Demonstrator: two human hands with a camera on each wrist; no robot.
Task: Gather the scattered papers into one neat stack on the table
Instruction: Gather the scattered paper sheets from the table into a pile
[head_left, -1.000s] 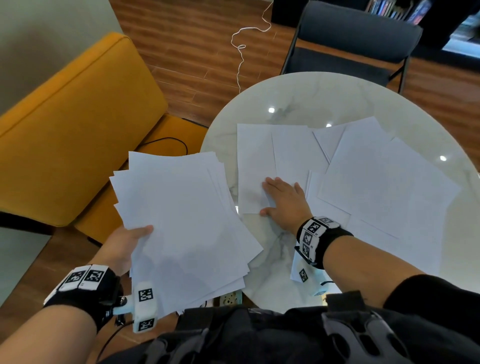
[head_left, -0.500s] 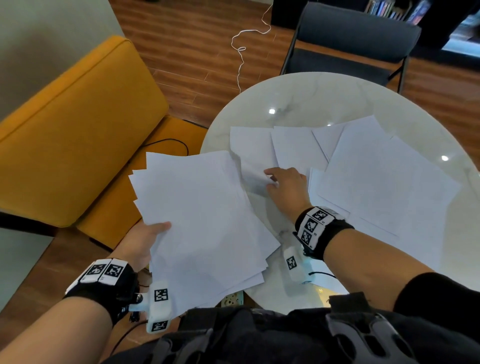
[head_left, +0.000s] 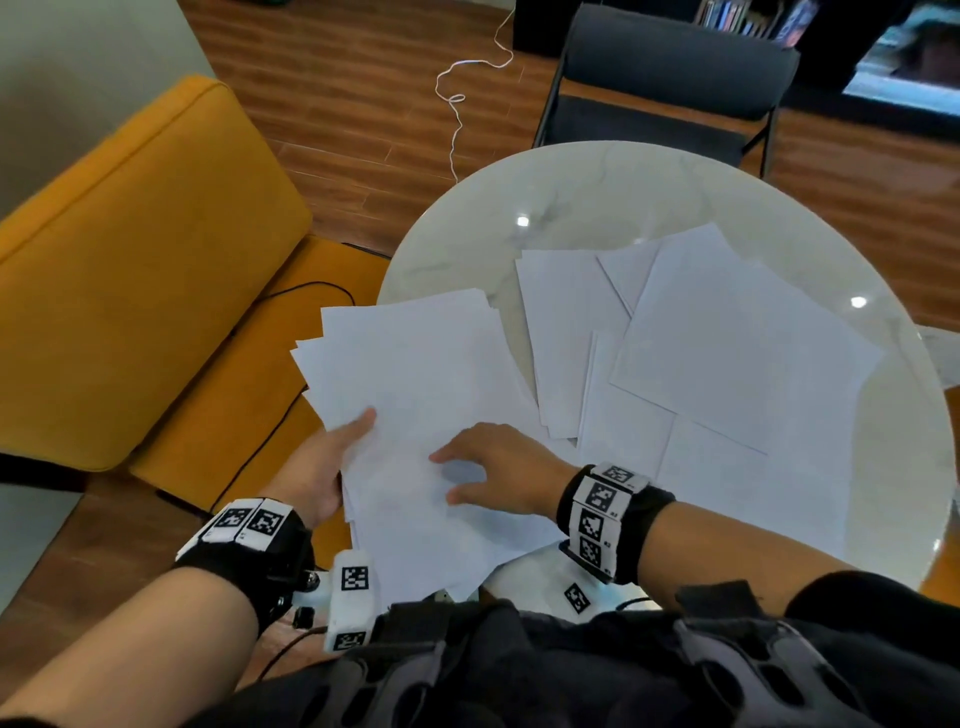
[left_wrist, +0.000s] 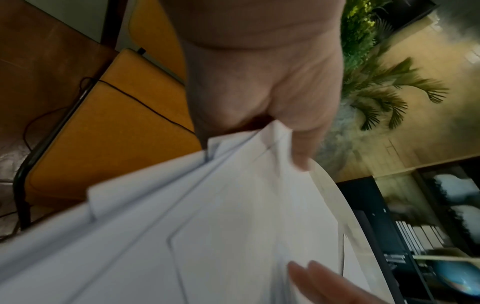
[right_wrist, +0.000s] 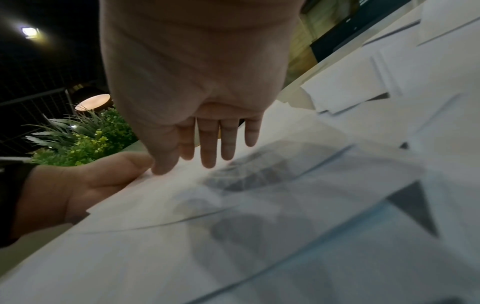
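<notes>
My left hand (head_left: 332, 462) grips a fanned bundle of white papers (head_left: 415, 374) at its near-left edge, thumb on top. The bundle hangs over the left rim of the round marble table (head_left: 597, 197). My right hand (head_left: 504, 462) rests on the bundle's top sheet with its fingers straight. In the left wrist view the left hand (left_wrist: 259, 82) pinches the bundle (left_wrist: 233, 226). The right wrist view has the right hand (right_wrist: 197, 82) touching the top sheet (right_wrist: 233, 216) beside the left hand (right_wrist: 78, 185). Several loose sheets (head_left: 727, 353) overlap on the table to the right.
A yellow sofa (head_left: 130, 260) stands left of the table with a black cable (head_left: 280, 415) across its seat. A dark chair (head_left: 670, 67) is behind the table. A white cord (head_left: 457, 98) trails on the wooden floor.
My right hand slid a sheet off the table's left side and brought it onto the bundle. My left hand moved the bundle right, up to the table edge.
</notes>
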